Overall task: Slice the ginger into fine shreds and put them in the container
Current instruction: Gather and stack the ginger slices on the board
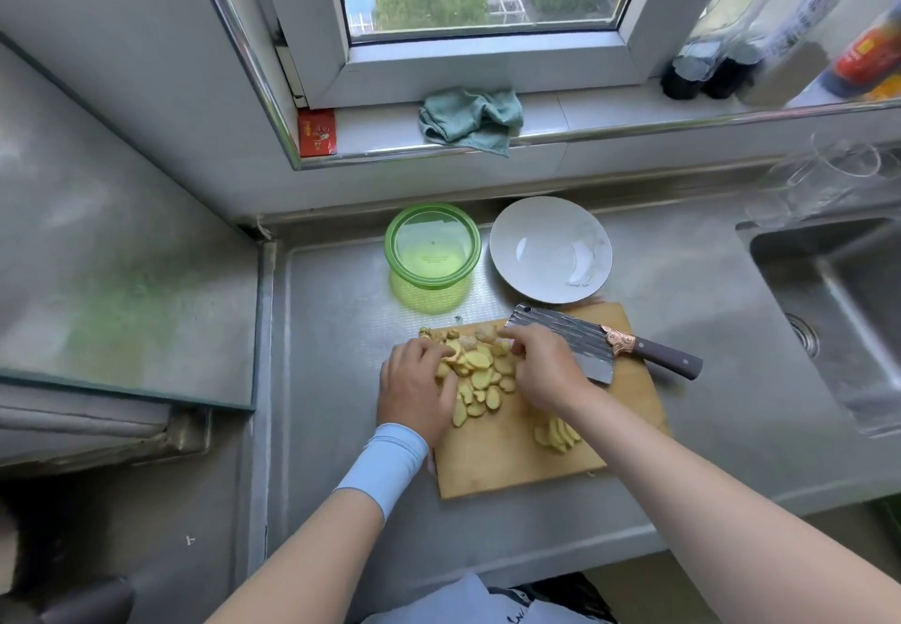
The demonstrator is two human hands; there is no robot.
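Both left hand (pixel 414 387) and right hand (pixel 548 370) hold ginger (pixel 480 379).

Open ground: near half of board (pixel 507 470), bar a small stack at its right edge, plus bare counter (pixel 331 331) to the left and the strip between board and sink (pixel 838 311). Far side crowded: cleaver (pixel 575 343) flat across the far right corner, handle jutting sinkward, plate (pixel 551 248) just behind it, container (pixel 431 258) beside the plate with mouth open. Left hand (pixel 414 389) and right hand (pixel 546 370), pinching slices (pixel 480 379), block mid-board; pile to container is unobstructed.
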